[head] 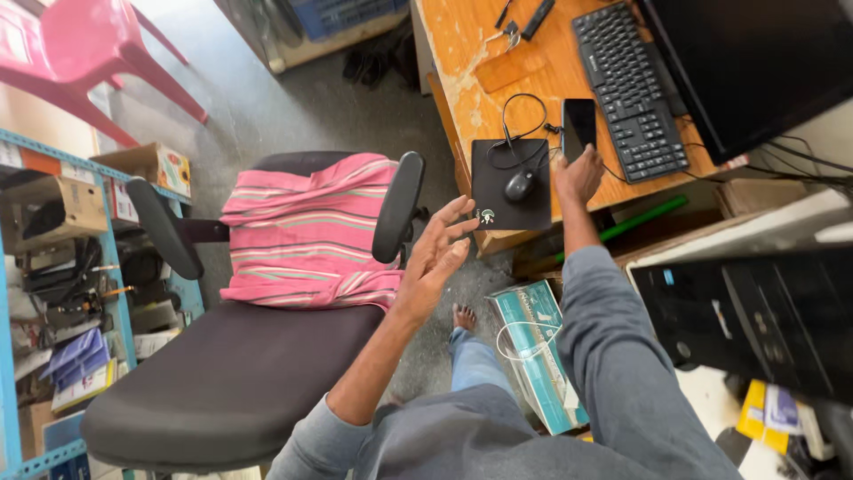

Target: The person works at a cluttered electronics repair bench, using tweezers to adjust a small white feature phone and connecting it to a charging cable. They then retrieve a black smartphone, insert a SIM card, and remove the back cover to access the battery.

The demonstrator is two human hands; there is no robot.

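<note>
My right hand (577, 176) reaches out to the wooden desk (471, 62) and grips a black phone (578, 124) by its lower end, holding it at the desk's edge beside the black mouse pad (498, 191). A black wired mouse (519, 185) rests on that pad, its cable looped behind it. My left hand (437, 249) hovers open in the air, fingers spread, just right of the armrest (398, 206) of a black office chair (231, 373). It touches nothing.
A pink striped cloth (311, 231) hangs over the chair back. A black keyboard (629, 89) and a dark monitor (746, 62) stand on the desk. A computer tower (755, 311) is at right, a teal box (538, 347) on the floor, metal shelves (53, 293) at left, a pink plastic chair (89, 44) behind.
</note>
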